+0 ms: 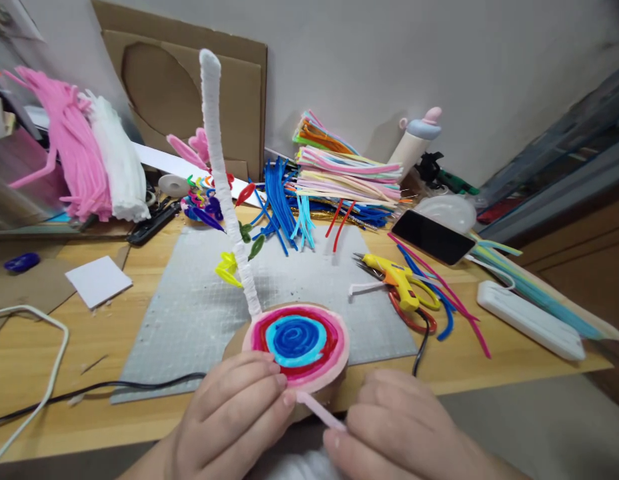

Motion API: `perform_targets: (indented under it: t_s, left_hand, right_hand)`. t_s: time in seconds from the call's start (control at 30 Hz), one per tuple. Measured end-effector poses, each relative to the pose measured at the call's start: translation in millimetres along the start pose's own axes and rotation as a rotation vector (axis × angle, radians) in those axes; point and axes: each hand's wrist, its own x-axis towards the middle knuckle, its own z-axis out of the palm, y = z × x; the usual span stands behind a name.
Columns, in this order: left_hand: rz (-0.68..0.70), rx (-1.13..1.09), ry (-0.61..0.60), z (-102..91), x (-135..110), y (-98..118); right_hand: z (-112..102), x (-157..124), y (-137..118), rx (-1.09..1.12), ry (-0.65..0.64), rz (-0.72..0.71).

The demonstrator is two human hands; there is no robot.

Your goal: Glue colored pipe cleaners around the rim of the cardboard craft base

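Observation:
My left hand (242, 407) grips the near left edge of a cardboard-backed disc (295, 337), fingertips pressing on its rim. Rings of pipe cleaner coil over the disc: dark blue in the middle, then light blue, red, pink and pale pink outside. A loose tail of pale pink pipe cleaner (322, 411) runs from the near rim into my right hand (397, 427), which pinches its end. From the disc's far left side rises a white wrapped stick (222, 173), tilted left. A yellow pipe cleaner shape (228, 269) and a green one (257, 247) show beside the stick.
A grey cutting mat (189, 300) lies beneath. To the right are a yellow glue gun (397, 277), a phone (432, 236) and a white power strip (529, 320). Pipe cleaner bundles (347, 175) stand behind. A black cable (139, 385) crosses the left front.

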Motion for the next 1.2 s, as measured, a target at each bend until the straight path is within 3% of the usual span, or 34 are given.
perform_targets:
  t_s: [0.1,0.23,0.3,0.43,0.53,0.77,0.97,1.1,1.2]
  left_hand:
    - [0.005,0.008,0.011,-0.2,2.1,-0.1]
    - [-0.005,0.018,0.018,1.0,4.5,1.1]
    - [-0.007,0.023,0.027,1.6,5.7,1.8]
    - [-0.001,0.036,0.027,1.4,8.7,2.1]
    - [0.04,0.039,0.012,0.1,11.7,0.5]
    - [0.194,0.048,-0.005,-2.2,19.9,-5.5]
    - [0.187,0.038,-0.069,-4.3,21.4,-6.1]
    - [0.198,0.034,-0.086,-4.3,21.1,-5.1]
    - [0.164,0.026,-0.052,-2.5,20.6,-2.9]
  right_hand:
    - [8.2,1.3,-3.3,0.028,0.032,-0.016]
    - [21.9,-1.5,-5.6,0.045,0.101,0.084]
    - [20.6,-1.9,-5.3,0.056,0.106,0.101]
    - [5.9,-1.6,0.2,0.067,0.056,-0.014]
    - [0.6,-6.4,6.1,0.045,0.072,0.042]
    - [9.5,-18.4,12.1,0.058,0.064,0.09]
    - [11.5,-8.7,13.5,0.145,0.155,0.086]
    - [12.6,-7.3,12.7,0.328,0.187,0.192]
    - [6.5,-10.5,10.2,0.518,0.089,0.357]
